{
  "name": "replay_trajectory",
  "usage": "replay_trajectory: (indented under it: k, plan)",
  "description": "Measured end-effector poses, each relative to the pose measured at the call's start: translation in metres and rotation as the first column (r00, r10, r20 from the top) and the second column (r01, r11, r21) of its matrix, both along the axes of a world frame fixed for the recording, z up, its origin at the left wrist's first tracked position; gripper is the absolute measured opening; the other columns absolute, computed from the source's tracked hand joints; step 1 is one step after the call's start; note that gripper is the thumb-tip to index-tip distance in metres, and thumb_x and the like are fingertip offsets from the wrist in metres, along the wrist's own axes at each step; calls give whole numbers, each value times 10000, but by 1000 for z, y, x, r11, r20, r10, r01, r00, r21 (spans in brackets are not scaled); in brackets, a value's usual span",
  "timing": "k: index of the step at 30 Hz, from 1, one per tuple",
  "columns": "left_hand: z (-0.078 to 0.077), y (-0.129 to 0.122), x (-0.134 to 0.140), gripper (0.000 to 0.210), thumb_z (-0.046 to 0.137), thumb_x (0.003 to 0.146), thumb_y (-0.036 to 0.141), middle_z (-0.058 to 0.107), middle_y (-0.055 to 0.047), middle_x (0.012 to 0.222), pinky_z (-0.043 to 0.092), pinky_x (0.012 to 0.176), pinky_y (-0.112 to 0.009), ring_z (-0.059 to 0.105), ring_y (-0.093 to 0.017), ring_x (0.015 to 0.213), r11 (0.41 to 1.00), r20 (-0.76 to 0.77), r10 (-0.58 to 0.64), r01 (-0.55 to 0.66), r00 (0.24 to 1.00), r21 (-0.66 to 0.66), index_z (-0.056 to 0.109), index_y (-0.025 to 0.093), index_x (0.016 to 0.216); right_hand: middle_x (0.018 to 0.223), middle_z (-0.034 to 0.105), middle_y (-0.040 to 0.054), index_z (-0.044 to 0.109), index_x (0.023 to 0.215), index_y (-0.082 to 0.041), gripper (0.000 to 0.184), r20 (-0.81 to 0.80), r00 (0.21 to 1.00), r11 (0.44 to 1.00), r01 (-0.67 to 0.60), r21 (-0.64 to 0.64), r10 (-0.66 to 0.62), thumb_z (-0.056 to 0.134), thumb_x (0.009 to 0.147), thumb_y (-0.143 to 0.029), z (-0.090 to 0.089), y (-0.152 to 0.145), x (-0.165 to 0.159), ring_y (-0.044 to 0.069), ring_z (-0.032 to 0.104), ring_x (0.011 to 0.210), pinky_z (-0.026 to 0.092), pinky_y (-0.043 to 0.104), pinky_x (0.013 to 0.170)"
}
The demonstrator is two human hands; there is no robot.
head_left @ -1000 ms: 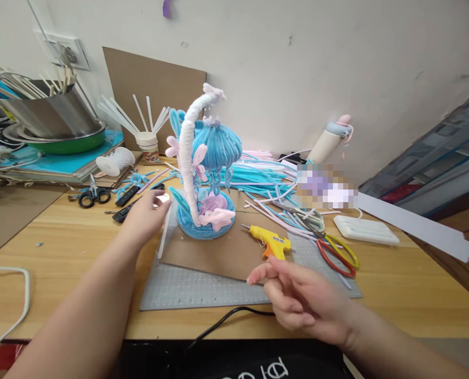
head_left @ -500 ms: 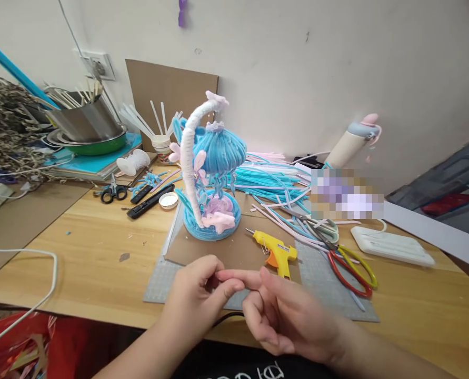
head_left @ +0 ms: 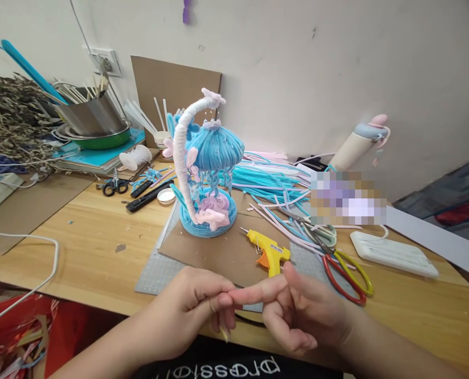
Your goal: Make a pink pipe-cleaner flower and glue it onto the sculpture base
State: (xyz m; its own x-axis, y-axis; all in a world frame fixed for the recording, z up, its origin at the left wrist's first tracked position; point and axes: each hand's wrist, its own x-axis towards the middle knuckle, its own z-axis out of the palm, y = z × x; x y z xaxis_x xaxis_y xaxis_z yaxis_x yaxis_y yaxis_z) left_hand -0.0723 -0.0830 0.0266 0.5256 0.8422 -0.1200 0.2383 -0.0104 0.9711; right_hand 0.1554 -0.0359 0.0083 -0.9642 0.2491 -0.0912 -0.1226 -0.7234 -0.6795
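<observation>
Close to the table's front edge, my left hand (head_left: 197, 305) pinches the tip of my right index finger between thumb and fingers. My right hand (head_left: 305, 308) points that finger leftward, its thumb raised and the other fingers loosely curled, with nothing visible in it. A small pale sliver shows below my left fingers; I cannot make out what it is. Just beyond my hands lies a yellow hot glue gun (head_left: 271, 252). Behind it stands a fuzzy lamp-like craft (head_left: 214, 147), with a blue pleated shade hanging from a white curved arm over a round blue base.
Long-handled scissors (head_left: 347, 279) with red and yellow grips lie right of the glue gun. Blue pipe cleaners (head_left: 263, 181) are piled behind. A utility knife (head_left: 149, 197), black scissors (head_left: 115, 184) and a spool (head_left: 135, 157) sit at left. A white power strip (head_left: 394, 254) lies right.
My left thumb and fingers have closed on the right index fingertip. Both hands sit slightly lower, and my right hand has shifted right. The view has moved a little.
</observation>
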Motion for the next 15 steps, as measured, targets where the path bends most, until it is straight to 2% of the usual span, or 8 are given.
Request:
replay_trajectory:
  k: [3, 7, 9, 10, 12, 15]
  plan:
    - [0, 2, 4, 458, 432, 953, 468, 673, -40, 603, 461, 595, -245, 615, -142, 566, 998, 9, 54, -54, 998, -19, 665, 175, 688, 496, 478, -45, 575, 1341, -115, 754, -20, 1000, 1000, 7, 8, -7, 303, 932, -686, -6, 1, 2, 43, 288, 329, 239, 173, 342]
    - [-4, 7, 6, 413, 550, 889, 439, 572, 2, 477, 376, 517, -237, 497, -118, 476, 972, -106, 220, -208, 970, 110, 607, 183, 570, 576, 544, -25, 514, 1395, -127, 841, 69, 992, 984, 98, 146, -108, 503, 817, -739, -12, -1, 4, 36, 354, 377, 245, 154, 342]
    - [-10, 9, 9, 408, 556, 881, 447, 542, 6, 472, 351, 501, -239, 466, -116, 475, 963, -75, 257, -249, 964, 106, 619, 184, 575, 605, 555, -15, 479, 1421, -134, 885, 95, 988, 978, 101, 183, -120, 531, 789, -751, -12, -1, 6, 38, 375, 404, 262, 151, 358]
    - [-13, 10, 10, 404, 560, 874, 467, 535, 6, 477, 344, 492, -239, 457, -116, 474, 960, -23, 273, -271, 962, 64, 633, 184, 594, 614, 558, -12, 462, 1433, -141, 890, 96, 989, 979, 91, 182, -110, 524, 790, -755, -12, -2, 6, 40, 380, 410, 267, 152, 365]
    - [-20, 12, 15, 400, 594, 834, 527, 532, 4, 494, 336, 465, -238, 447, -116, 464, 947, 130, 316, -305, 940, -99, 656, 183, 639, 624, 561, -11, 438, 1450, -160, 897, 85, 992, 981, 80, 178, -96, 519, 789, -760, -11, -4, 6, 42, 385, 414, 269, 154, 372]
    - [-28, 14, 21, 394, 664, 767, 556, 523, 10, 502, 322, 432, -231, 430, -103, 434, 896, 332, 389, -270, 860, -352, 656, 176, 662, 629, 551, -17, 428, 1456, -190, 887, 88, 983, 971, 142, 193, -162, 516, 786, -763, -12, -9, 5, 45, 375, 428, 254, 149, 377]
